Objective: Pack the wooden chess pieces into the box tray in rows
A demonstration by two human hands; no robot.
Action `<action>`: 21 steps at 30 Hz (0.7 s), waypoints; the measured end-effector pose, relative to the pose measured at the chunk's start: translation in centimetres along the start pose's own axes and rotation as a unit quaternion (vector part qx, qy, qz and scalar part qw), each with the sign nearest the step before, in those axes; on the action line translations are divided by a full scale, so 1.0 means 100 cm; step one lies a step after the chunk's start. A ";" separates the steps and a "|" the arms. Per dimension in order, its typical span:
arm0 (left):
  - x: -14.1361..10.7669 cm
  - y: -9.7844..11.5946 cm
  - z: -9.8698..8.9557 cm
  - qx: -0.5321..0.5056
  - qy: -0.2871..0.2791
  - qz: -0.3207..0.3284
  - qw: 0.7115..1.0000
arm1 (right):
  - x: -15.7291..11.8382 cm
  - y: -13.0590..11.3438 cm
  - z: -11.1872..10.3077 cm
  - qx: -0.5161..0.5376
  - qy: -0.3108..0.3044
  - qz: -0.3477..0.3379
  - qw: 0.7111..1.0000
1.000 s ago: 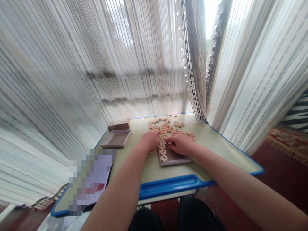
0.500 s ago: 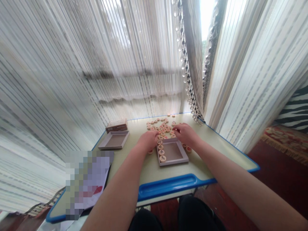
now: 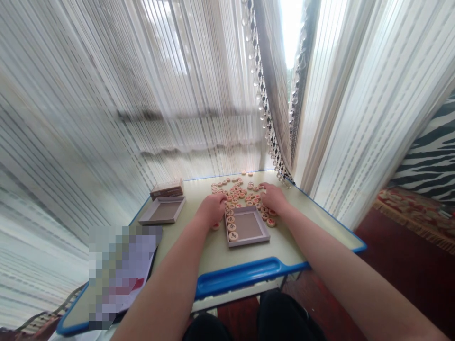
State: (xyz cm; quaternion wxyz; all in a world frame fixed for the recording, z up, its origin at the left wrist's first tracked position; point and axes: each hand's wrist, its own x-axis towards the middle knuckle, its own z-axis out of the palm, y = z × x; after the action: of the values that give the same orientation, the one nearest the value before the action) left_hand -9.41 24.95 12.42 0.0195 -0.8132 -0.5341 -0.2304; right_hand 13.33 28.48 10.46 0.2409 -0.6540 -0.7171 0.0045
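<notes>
Round wooden xiangqi pieces [image 3: 235, 191] with red or black characters lie loosely spread beyond a shallow open box [image 3: 249, 226]. Down the box's left side, inside, runs a column of pieces [image 3: 232, 227]. At the box's far left corner is my left hand [image 3: 212, 209], its fingers closed in a pinch around a xiangqi piece [image 3: 225, 199], which they partly hide. My right hand [image 3: 273, 196] reaches to the right side of the spread, thumb and forefinger apart, the forefinger close to a piece. More pieces [image 3: 271, 222] lie beside the box's right wall, below that hand.
Another shallow tray [image 3: 162, 210] sits on the left of the blue-edged table [image 3: 295, 251], with a brown box [image 3: 166, 188] behind it. A partly blurred flat item [image 3: 142, 255] lies front left. String curtains [image 3: 199, 132] hang behind the far edge.
The view has shifted, so the table sits slightly further left. My right hand has moved from the box's far edge out to the right, its fingers spreading. My left hand stays by the corner.
</notes>
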 end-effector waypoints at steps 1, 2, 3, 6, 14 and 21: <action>0.000 0.000 0.000 -0.008 0.003 -0.001 1.000 | 0.000 -0.001 0.001 0.007 -0.008 -0.024 1.000; 0.000 -0.001 0.001 -0.015 0.005 -0.004 1.000 | 0.000 -0.002 0.003 0.013 -0.020 -0.054 0.998; 0.000 -0.001 0.001 -0.019 0.006 -0.008 1.000 | -0.001 -0.003 0.004 0.017 -0.033 -0.082 0.996; 0.000 -0.002 0.002 -0.026 0.013 -0.021 0.999 | -0.002 -0.006 0.007 0.018 -0.058 -0.117 0.991; 0.004 -0.007 0.005 -0.004 0.034 -0.021 0.999 | -0.002 -0.002 0.006 0.005 -0.050 -0.085 0.995; 0.002 -0.011 0.008 0.014 0.051 -0.021 0.998 | 0.000 0.001 0.008 -0.013 -0.067 -0.098 0.993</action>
State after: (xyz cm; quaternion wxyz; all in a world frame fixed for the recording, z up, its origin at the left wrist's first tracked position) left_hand -9.96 25.83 11.53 0.0534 -0.7883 -0.5528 -0.2648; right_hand 13.15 28.72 9.66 0.1830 -0.5819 -0.7922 0.0160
